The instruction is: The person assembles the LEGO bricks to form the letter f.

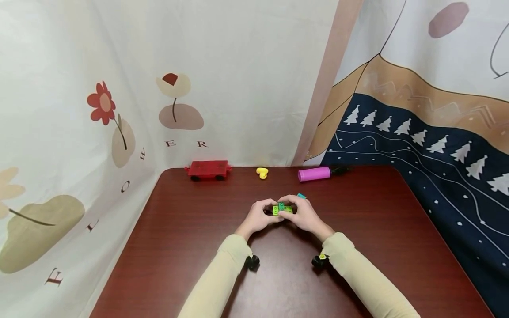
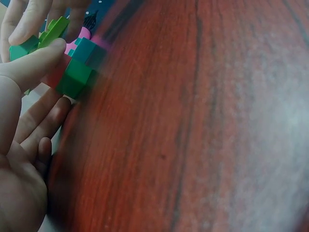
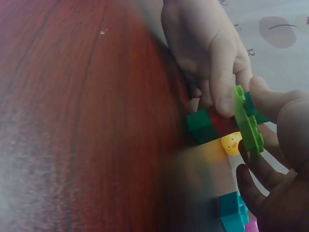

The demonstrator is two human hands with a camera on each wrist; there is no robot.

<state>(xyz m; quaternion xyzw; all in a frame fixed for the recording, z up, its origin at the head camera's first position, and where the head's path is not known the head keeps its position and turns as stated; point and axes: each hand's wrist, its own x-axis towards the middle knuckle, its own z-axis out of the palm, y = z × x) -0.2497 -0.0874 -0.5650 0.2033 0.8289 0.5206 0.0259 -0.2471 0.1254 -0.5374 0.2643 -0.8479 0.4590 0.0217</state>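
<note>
Both hands meet over the middle of the table around a small stack of bricks. A lime green brick (image 1: 275, 210) with a darker green brick (image 1: 281, 206) on it shows between them in the head view. My left hand (image 1: 259, 217) pinches the stack from the left, its thumb at the near side. Fingers of my right hand (image 1: 304, 215) grip it from the right. The right wrist view shows the lime brick (image 3: 248, 123) tilted upright beside a red brick (image 3: 222, 123) and a green brick (image 3: 201, 126), lower in the stack.
A teal brick (image 1: 301, 195) lies just behind my right hand. Along the table's back edge stand a red wheeled wagon (image 1: 208, 168), a yellow duck-like piece (image 1: 262, 172) and a pink-purple cylinder (image 1: 314, 174) with a dark object at its right end.
</note>
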